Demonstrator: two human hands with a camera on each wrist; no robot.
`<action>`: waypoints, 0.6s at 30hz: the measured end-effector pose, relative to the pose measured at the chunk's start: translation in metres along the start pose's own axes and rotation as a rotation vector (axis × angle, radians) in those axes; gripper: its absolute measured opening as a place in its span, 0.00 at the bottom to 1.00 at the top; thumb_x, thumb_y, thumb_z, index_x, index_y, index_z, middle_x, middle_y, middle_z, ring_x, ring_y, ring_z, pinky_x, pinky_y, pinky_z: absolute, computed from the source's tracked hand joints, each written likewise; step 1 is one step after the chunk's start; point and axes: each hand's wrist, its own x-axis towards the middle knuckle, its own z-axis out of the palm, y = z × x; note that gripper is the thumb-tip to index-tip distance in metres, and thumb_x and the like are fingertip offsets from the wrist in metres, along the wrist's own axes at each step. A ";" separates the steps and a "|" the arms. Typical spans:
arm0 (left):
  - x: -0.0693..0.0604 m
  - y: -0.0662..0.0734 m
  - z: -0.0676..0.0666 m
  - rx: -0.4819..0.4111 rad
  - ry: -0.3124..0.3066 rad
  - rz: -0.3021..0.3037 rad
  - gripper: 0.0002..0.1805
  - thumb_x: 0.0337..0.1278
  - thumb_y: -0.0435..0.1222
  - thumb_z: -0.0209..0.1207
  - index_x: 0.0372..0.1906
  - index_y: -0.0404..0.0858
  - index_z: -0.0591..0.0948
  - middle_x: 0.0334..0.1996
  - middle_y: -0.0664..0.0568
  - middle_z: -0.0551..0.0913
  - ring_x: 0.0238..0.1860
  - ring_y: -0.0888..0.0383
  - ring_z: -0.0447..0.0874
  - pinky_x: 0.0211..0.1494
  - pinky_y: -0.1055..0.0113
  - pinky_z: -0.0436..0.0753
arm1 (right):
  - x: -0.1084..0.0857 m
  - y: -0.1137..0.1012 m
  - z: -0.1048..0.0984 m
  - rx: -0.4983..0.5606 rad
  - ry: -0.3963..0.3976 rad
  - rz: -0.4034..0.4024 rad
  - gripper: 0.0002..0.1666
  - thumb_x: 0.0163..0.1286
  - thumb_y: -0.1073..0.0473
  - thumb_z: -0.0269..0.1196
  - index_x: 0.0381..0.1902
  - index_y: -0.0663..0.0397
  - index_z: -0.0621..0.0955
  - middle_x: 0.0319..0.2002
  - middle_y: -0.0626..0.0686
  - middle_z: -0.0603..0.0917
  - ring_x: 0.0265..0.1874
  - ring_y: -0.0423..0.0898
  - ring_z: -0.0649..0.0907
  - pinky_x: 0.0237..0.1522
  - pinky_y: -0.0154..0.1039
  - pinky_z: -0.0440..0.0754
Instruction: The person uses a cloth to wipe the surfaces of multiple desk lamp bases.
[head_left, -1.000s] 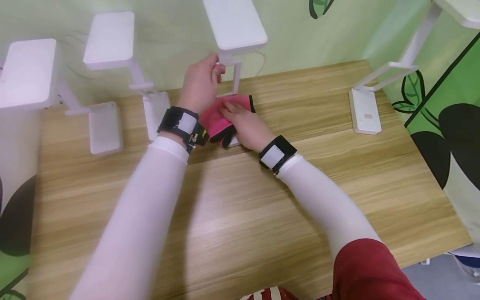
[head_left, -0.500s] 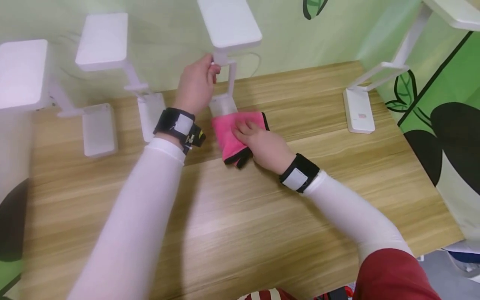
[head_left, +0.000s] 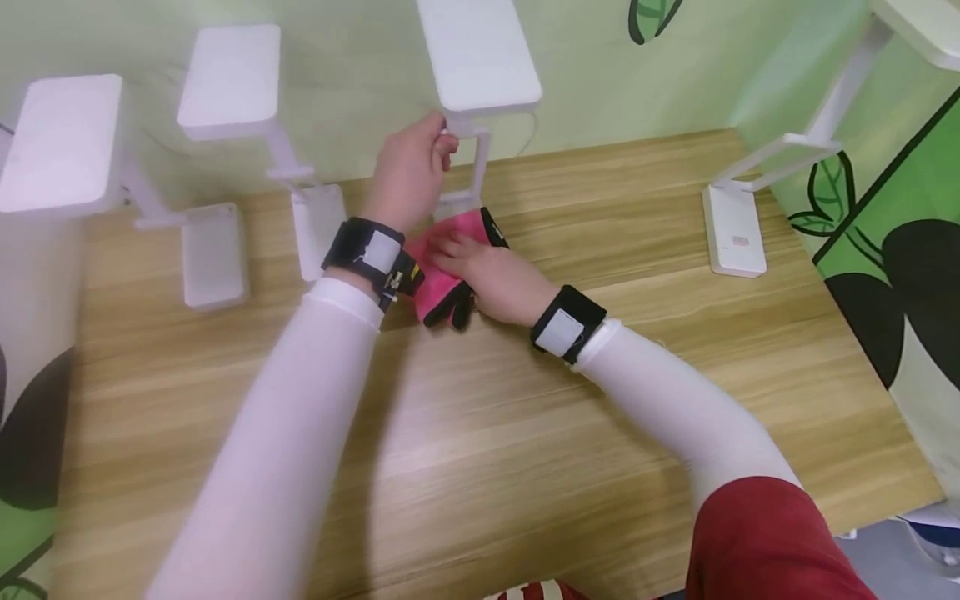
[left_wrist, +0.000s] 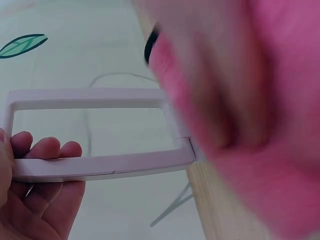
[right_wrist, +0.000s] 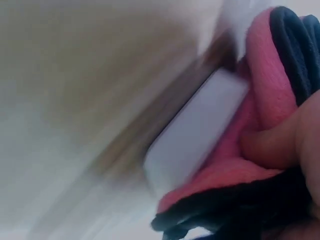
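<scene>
I count four white lamps: one lamp point(head_left: 480, 54) at my hands, two lamps point(head_left: 232, 75) point(head_left: 63, 142) to its left and one lamp point(head_left: 735, 229) to its right. All four share one table point(head_left: 525, 467). I have two hands, one left hand point(head_left: 405, 171) and one right hand point(head_left: 502, 279), with one pink cloth point(head_left: 438, 287). I wear two black wristbands point(head_left: 356, 250) point(head_left: 585, 308) and two white sleeves point(head_left: 277, 433) point(head_left: 675, 408).

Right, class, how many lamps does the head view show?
4: the far-left lamp, the lamp beside it, the middle lamp gripped by the left hand, and the far-right lamp. None seems hidden.
</scene>
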 end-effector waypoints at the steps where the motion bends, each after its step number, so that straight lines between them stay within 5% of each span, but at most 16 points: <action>1: 0.000 0.000 0.000 -0.003 0.000 -0.001 0.14 0.88 0.41 0.45 0.59 0.39 0.78 0.41 0.47 0.80 0.41 0.53 0.77 0.44 0.64 0.75 | 0.005 0.005 0.000 0.006 0.011 0.004 0.43 0.68 0.80 0.56 0.80 0.55 0.71 0.82 0.59 0.65 0.82 0.54 0.63 0.78 0.47 0.66; 6: 0.000 0.002 0.000 0.009 0.008 0.003 0.14 0.87 0.39 0.45 0.60 0.39 0.79 0.42 0.47 0.81 0.44 0.53 0.78 0.48 0.65 0.76 | 0.013 0.027 -0.001 0.053 0.052 0.053 0.43 0.71 0.75 0.63 0.82 0.56 0.68 0.83 0.59 0.62 0.82 0.54 0.61 0.80 0.44 0.59; 11: 0.001 0.003 0.000 0.024 0.012 0.008 0.15 0.88 0.40 0.44 0.58 0.38 0.78 0.41 0.48 0.81 0.42 0.54 0.78 0.46 0.65 0.76 | -0.004 0.032 -0.002 0.080 0.046 0.148 0.46 0.69 0.78 0.59 0.83 0.55 0.64 0.84 0.60 0.59 0.83 0.55 0.59 0.80 0.47 0.62; 15: 0.002 0.003 0.001 0.023 0.019 0.004 0.14 0.88 0.40 0.44 0.58 0.38 0.78 0.41 0.48 0.81 0.41 0.53 0.78 0.44 0.64 0.76 | -0.030 0.028 -0.002 0.013 0.039 0.188 0.47 0.67 0.81 0.53 0.83 0.55 0.64 0.83 0.61 0.62 0.83 0.56 0.60 0.73 0.51 0.73; 18: 0.003 0.002 0.003 0.029 0.027 0.014 0.14 0.88 0.39 0.43 0.57 0.37 0.78 0.42 0.48 0.82 0.41 0.53 0.79 0.44 0.64 0.77 | -0.049 0.018 -0.002 -0.059 0.027 0.195 0.46 0.68 0.80 0.52 0.83 0.55 0.66 0.81 0.61 0.65 0.81 0.57 0.64 0.57 0.53 0.86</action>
